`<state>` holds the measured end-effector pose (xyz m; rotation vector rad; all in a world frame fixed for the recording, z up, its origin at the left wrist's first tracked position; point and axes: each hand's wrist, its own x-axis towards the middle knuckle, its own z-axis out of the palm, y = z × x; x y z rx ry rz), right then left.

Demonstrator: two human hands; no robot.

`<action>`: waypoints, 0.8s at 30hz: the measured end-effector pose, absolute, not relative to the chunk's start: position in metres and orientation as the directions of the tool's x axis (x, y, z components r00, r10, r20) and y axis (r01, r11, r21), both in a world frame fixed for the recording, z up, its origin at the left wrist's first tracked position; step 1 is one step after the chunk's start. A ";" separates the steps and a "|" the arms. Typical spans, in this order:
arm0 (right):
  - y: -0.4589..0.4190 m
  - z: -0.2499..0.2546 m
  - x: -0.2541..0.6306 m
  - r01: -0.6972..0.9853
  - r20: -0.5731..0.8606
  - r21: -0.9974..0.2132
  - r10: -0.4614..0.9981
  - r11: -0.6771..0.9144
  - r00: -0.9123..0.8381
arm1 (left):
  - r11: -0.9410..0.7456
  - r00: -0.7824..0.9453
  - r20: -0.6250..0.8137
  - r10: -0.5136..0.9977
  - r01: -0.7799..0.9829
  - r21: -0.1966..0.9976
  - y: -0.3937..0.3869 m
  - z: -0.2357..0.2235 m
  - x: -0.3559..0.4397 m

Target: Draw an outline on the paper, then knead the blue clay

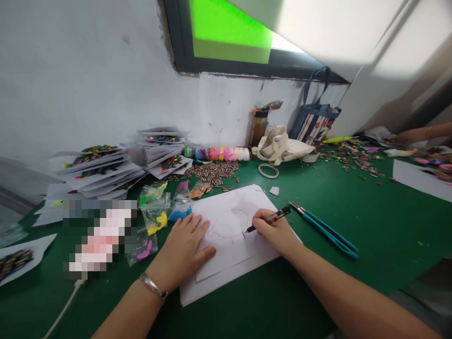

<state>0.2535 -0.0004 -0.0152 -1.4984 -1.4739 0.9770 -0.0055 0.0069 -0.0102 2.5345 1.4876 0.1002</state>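
At the left edge of the green counter point(353, 197) lies a white sheet with dark seeds point(16, 261) glued on it, and behind it, toward the wall, stand 2 stacks of finished seed sheets point(102, 167). A blurred patch hides something flat near the left front, with a pale cable point(63, 308) running off from it toward the front edge. Just right of that, small clear bags of coloured bits point(158, 214) lie scattered beside the paper.

The left hand point(185, 245) lies flat, fingers spread and gripping nothing, pressing on the left part of the white paper point(226, 263), a few sheets stacked near the middle front of the counter. A bracelet point(153, 286) sits on that wrist. A faint curved outline shows on the top sheet.

The right hand point(277, 230) is closed around a black pen point(270, 219), its tip touching the paper at the drawn line.

Behind the paper a heap of sunflower seeds point(212, 173) lies near a row of coloured pots point(217, 153) by the wall. Right of these are a roll of tape point(268, 170), a brown bottle point(259, 126), a cloth bag point(282, 148) and a striped tote point(315, 122). Teal-handled scissors point(326, 230) lie just right of the pen hand, apart from it. At the far right edge another person's hand point(411, 136) rests among scattered seeds.
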 end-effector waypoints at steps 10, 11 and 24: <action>0.000 -0.016 0.254 0.368 0.001 -0.930 1.000 0.000 0.000 | -0.472 0.487 -0.023 0.873 0.855 0.214 0.007 -0.011 -0.006; 0.000 -0.016 0.255 0.368 -0.001 -0.930 1.000 0.000 -0.003 | -0.474 0.487 -0.011 0.873 0.853 0.218 0.007 -0.012 -0.007; 0.000 -0.017 0.254 0.362 0.003 -0.932 1.000 0.001 0.004 | -0.482 0.494 -0.004 0.870 0.850 0.214 0.007 -0.013 -0.007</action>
